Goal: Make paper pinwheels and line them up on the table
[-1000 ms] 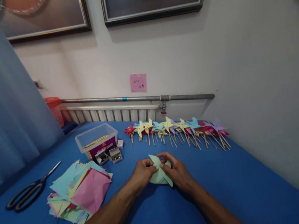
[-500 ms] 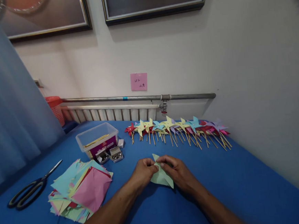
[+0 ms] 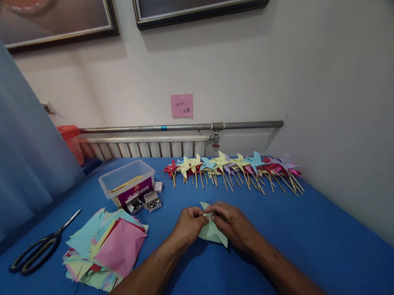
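Observation:
A pale green paper pinwheel with folded blades is held between my two hands above the blue cloth. My left hand is closed on its left side, thumb and fingers pinching near the centre. From the right, my right hand also grips it, with thumb and forefinger close to my left fingertips. The fingers cover the centre of the paper, so I cannot tell whether a pin is there. Two small open boxes of metal pins lie to the upper left of my hands.
Finished pinwheels on sticks lie in a row at the back. Left of my hands are a heap of coloured paper, scissors and a clear plastic tub with thin sticks. A pipe runs along the wall.
My right fingers have shifted slightly left over the paper's centre, closer to my left fingertips. The view has tilted a little; the other things lie as before.

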The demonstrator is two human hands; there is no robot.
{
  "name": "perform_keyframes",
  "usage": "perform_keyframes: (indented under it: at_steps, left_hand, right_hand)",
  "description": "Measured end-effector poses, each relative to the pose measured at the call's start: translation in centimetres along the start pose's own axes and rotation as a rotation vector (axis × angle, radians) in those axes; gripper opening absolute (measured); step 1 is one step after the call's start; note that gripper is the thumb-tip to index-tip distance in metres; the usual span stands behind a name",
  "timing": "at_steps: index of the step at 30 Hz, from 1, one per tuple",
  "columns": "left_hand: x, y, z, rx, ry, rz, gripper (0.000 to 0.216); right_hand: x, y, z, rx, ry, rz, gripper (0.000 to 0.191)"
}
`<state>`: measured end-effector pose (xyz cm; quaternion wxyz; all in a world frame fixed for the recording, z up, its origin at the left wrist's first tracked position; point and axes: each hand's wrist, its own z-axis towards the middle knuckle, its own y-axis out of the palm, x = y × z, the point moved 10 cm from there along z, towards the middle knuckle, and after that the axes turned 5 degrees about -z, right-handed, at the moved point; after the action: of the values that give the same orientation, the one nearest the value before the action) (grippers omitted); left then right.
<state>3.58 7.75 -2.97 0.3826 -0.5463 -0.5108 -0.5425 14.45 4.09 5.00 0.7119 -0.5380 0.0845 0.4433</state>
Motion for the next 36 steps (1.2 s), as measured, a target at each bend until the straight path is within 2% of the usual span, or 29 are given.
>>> perform_keyframes:
  at_steps: [3,8,12,15,21,25,29,31,34,36]
  left_hand:
    - [-0.1,0.1,-0.1,0.0,-0.03,-0.017,0.021]
    - [0.0,0.5,-0.2,-0.029,-0.035,-0.028,0.022]
    - [0.2,0.4,-0.2,-0.03,-0.028,-0.002,0.022]
    - [0.3,0.4,-0.3,-0.035,-0.025,0.019,0.021]
    - [0.2,0.2,-0.2,-0.021,-0.01,0.04,0.018]
    - [0.1,0.0,-0.1,-0.003,-0.002,0.032,0.021]
    - [0.0,0.1,-0.1,-0.013,-0.012,0.031,0.023]
    - [-0.1,0.2,-0.1,-0.02,-0.014,0.028,0.024]
    - [-0.1,0.4,0.0,-0.04,-0.004,0.021,0.026]
    - [-0.1,0.4,0.0,-0.043,-0.001,0.022,0.025]
  right_hand:
    - [0.3,-0.3,-0.1,0.033,0.039,0.05,0.042]
    - [1.9,-0.1,-0.2,0.034,0.214,0.171,0.06]
    - [2.8,0.4,-0.3,0.017,0.267,0.214,0.046]
    - [3.1,0.4,-0.4,0.039,0.264,0.221,0.042]
    - [2.4,0.0,-0.3,0.08,0.235,0.276,0.027]
    - [2.0,0.1,-0.2,0.042,0.221,0.266,0.016]
    - [1.9,0.2,-0.2,0.007,0.224,0.245,0.015]
    - [2.1,0.1,-0.2,0.012,0.232,0.253,0.022]
    - [2.7,0.5,-0.3,-0.006,0.275,0.294,0.049]
    - [3.2,0.7,-0.4,-0.01,0.298,0.29,0.054]
